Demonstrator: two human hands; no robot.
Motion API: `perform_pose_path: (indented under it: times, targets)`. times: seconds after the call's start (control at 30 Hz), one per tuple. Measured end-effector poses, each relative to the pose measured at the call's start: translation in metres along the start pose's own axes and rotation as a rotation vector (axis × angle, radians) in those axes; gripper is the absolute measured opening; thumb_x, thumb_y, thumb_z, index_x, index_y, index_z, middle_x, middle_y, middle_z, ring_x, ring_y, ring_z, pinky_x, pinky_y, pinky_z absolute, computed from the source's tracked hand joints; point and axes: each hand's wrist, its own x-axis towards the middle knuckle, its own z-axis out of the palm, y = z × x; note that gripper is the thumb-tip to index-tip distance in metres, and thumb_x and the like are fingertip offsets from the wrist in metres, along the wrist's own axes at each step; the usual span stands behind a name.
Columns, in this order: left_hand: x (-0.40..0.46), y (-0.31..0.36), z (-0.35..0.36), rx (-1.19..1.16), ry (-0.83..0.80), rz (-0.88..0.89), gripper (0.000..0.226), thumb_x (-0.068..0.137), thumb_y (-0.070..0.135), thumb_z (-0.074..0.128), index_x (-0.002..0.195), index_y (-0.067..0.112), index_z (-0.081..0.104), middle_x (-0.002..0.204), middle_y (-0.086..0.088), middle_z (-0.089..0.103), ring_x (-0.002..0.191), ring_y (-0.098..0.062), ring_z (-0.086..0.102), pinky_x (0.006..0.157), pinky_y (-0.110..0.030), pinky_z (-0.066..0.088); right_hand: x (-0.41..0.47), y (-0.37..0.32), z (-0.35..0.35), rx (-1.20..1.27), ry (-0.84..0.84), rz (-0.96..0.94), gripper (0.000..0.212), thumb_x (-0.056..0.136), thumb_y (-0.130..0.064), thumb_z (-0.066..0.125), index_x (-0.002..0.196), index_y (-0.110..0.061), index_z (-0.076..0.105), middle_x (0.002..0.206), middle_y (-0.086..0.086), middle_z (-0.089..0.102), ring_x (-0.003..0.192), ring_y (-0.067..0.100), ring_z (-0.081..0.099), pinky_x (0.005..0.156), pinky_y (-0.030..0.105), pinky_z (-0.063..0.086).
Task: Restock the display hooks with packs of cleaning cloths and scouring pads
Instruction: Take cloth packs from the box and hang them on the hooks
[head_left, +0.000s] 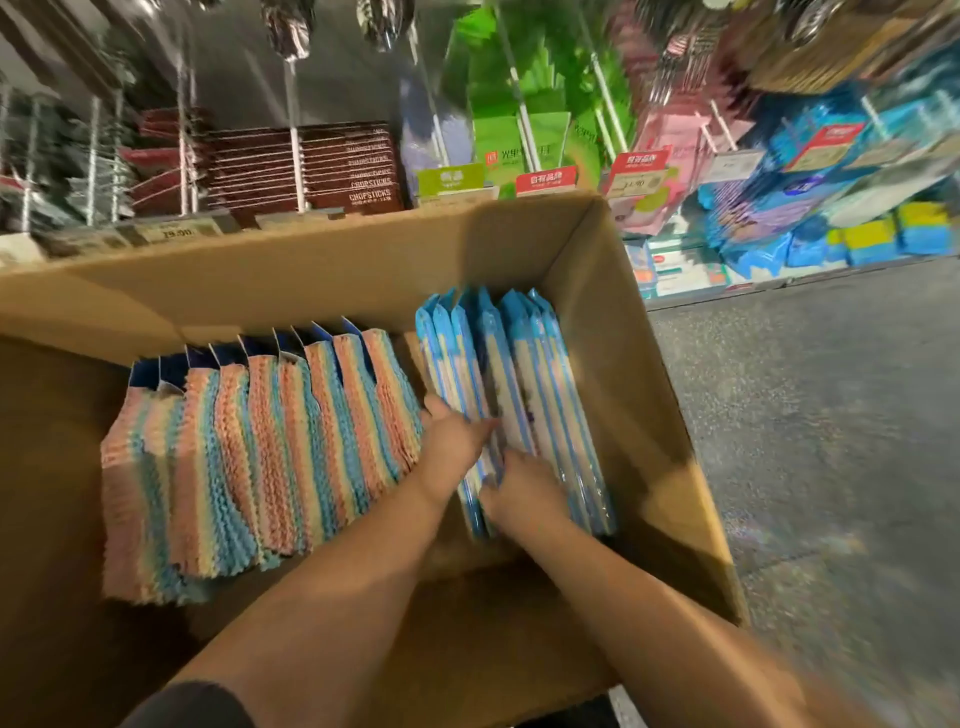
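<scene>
An open cardboard box (322, 270) fills the view. Its left part holds a row of striped pink, blue and yellow cleaning-cloth packs (249, 447) standing on edge. To their right stands a row of light-blue flat packs (524, 384). My left hand (452, 441) reaches in among the blue packs, fingers pushed between them. Just below it, my right hand (524, 493) rests on the near ends of the same packs, fingers curled into the row. Blur hides how tightly either hand grips.
Behind the box, display hooks carry brown chopstick packs (332, 171), green packs (524, 135) and pink packs (670, 140). Blue and yellow packs (852, 228) hang at right. Price tags (545, 179) line the rail. Grey floor (831, 415) lies to the right.
</scene>
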Motion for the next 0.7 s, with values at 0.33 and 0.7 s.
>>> perform_pose_path:
  times: [0.33, 0.7]
  targets:
    - [-0.016, 0.001, -0.02, -0.019, 0.147, -0.008, 0.08, 0.085, 0.025, 0.07, 0.144, 0.0, 0.023, 0.086, -0.007, 0.063, 0.078, -0.027, 0.064, 0.057, -0.031, 0.043, -0.007, 0.005, -0.012, 0.145, -0.215, -0.015, 0.05, 0.1, -0.033, 0.04, 0.148, -0.018, 0.039, 0.15, 0.009, 0.045, 0.133, 0.031, 0.045, 0.106, 0.036, 0.038]
    - [-0.157, 0.056, -0.111, -0.318, 0.146, 0.331, 0.042, 0.082, 0.011, 0.072, 0.115, 0.015, 0.047, 0.094, -0.007, 0.069, 0.062, -0.013, 0.06, 0.05, -0.025, 0.044, -0.075, 0.012, -0.11, 0.569, 0.041, -0.167, 0.04, 0.102, -0.028, 0.046, 0.14, -0.018, 0.049, 0.133, 0.005, 0.058, 0.112, 0.023, 0.057, 0.088, 0.03, 0.043]
